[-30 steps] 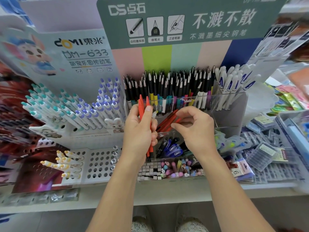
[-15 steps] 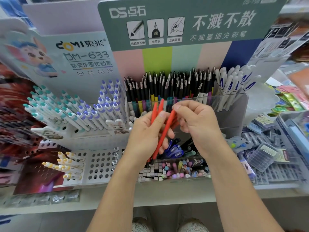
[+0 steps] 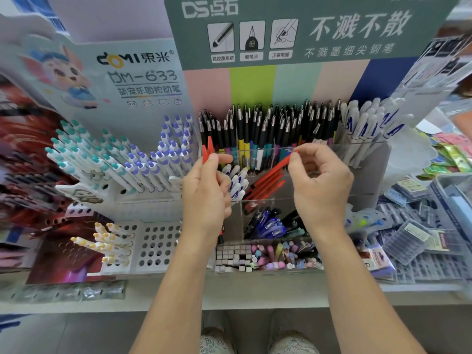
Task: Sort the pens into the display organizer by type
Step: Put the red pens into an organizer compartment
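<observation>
**Red pens going into the middle compartment**

Green signboard (image 3: pixel 306 29) stands over the whole display, backing a clear plastic organizer (image 3: pixel 357 145) stepped in tiers so each row shows above the next. Shelf (image 3: pixel 166 295) carries it all; a white rack of teal and purple pens (image 3: pixel 115 162) leans to the left of it.

Back tier: black-capped pens (image 3: pixel 275 126) upright and tightly packed, sorted already by the look of it. Middle tier: a bundle of red pens (image 3: pixel 268 181) lying slanted, tips up toward the right, beside a small clump of white-and-blue pens (image 3: pixel 237 181). Front tier: blue pens (image 3: pixel 268 226) heaped loosely.

Left hand (image 3: pixel 204 198) grips a few red pens (image 3: pixel 207 152) upright, tips clear above the thumb, likely a reserve to feed from. Right hand (image 3: pixel 321 185) pinches the top end of one red pen (image 3: pixel 283 162) between thumb and forefinger, its lower end down among the red bundle, probably lowering it in with its kind.
</observation>
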